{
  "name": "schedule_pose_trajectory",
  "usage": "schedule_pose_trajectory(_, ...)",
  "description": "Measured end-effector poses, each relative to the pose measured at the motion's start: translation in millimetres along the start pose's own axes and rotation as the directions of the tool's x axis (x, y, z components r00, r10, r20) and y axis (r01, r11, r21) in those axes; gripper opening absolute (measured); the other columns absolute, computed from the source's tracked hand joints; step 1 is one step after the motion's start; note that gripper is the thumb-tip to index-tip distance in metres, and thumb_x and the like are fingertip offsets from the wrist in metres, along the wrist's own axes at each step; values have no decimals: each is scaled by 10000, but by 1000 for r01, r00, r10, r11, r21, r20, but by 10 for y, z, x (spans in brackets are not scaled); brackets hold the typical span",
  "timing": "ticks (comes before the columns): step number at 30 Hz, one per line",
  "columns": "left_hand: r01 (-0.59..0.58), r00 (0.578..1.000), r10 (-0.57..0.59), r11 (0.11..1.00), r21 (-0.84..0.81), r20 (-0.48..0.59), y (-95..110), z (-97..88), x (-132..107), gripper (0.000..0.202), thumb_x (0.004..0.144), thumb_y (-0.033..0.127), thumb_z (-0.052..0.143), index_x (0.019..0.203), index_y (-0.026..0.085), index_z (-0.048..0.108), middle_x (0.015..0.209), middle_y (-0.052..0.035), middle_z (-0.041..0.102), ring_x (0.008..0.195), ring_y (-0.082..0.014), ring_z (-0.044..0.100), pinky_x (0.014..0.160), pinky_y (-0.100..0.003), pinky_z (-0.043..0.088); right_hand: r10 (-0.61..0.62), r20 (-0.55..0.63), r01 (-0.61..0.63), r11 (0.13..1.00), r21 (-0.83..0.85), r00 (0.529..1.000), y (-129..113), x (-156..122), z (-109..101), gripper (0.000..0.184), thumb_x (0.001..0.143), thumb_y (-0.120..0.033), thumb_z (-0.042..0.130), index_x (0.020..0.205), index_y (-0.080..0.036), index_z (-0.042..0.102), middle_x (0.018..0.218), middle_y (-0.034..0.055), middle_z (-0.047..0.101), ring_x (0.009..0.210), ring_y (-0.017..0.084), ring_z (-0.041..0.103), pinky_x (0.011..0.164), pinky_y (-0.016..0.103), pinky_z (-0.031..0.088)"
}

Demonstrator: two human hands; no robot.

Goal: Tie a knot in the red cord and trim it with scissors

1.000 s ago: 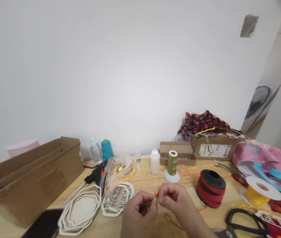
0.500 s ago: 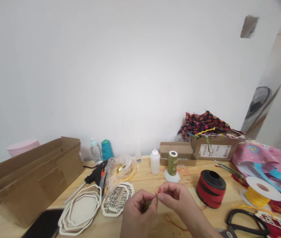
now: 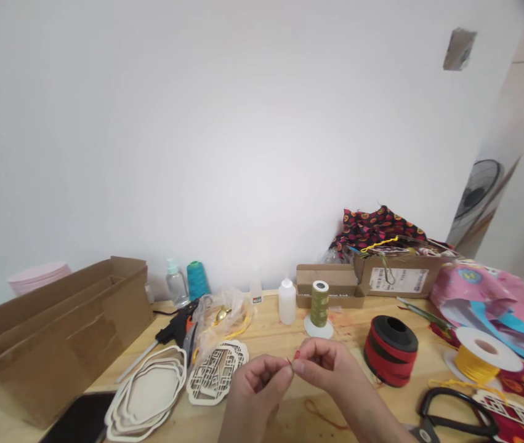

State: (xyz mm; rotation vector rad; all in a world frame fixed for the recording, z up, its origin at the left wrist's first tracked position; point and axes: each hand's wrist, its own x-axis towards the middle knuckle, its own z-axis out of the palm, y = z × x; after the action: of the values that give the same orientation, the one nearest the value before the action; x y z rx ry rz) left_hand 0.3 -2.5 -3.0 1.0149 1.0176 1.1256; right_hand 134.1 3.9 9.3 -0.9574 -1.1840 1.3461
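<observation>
My left hand (image 3: 255,394) and my right hand (image 3: 324,367) meet fingertip to fingertip low in the middle of the view, above the wooden table (image 3: 271,332). Both pinch a thin red cord (image 3: 295,355), whose small red end shows between the fingertips. A loose length of red cord (image 3: 319,413) lies on the table under my right wrist. The olive-green thread spool (image 3: 319,304) stands just behind my hands.
Wooden cut-out frames (image 3: 151,394) and a lattice piece (image 3: 215,372) lie left. A glue gun (image 3: 176,329), bottles (image 3: 287,301), a teal spool (image 3: 197,280), a long cardboard box (image 3: 53,332), a red ribbon roll (image 3: 391,351), a yellow spool (image 3: 481,360), scissors (image 3: 455,415) and fabric (image 3: 382,227) surround.
The green bit seen in my left hand earlier is hidden now. Both hands stay pinched together, shifted slightly left along with the view.
</observation>
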Motion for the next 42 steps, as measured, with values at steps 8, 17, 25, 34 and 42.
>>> schedule_pose_trajectory(8,250,958,-199,930,-269,205,-23,-35,36,333,473,386,754,553,150,533,349,136,256,328,6,99,318,-137,46,-34,118,33,999,11,992,-37,-50,-63,207,641,-337,682,822,-237,686,746,-5,607,696,128,514,656,234,383)
schedule_pose_trajectory(17,421,890,-294,823,-382,347,9,-79,21,384,457,322,787,563,139,466,388,131,284,344,17,114,303,-91,66,-191,209,184,981,55,959,54,-6,-10,70,685,-286,655,700,-226,686,738,-2,540,684,127,501,646,249,401)
schedule_pose_trajectory(25,388,916,-283,804,-451,284,-75,-65,73,410,468,349,783,553,137,442,412,127,279,349,15,107,301,-93,54,-403,58,388,819,-423,913,24,-51,51,159,754,-251,552,646,-187,648,637,16,521,539,119,412,490,235,331)
schedule_pose_trajectory(34,205,977,-175,930,-304,125,-61,17,47,359,517,415,734,590,148,507,390,139,241,363,-8,90,321,-125,58,-369,-29,308,814,-493,929,91,-37,72,194,756,-267,530,647,-174,661,625,19,510,505,116,384,463,233,314)
schedule_pose_trajectory(42,-52,997,58,992,111,-48,-71,10,60,338,620,433,650,763,130,606,429,100,376,360,-31,269,337,-147,186,-440,12,342,679,-650,898,173,-29,17,152,764,-198,511,715,-181,653,662,32,559,608,153,498,528,245,366)
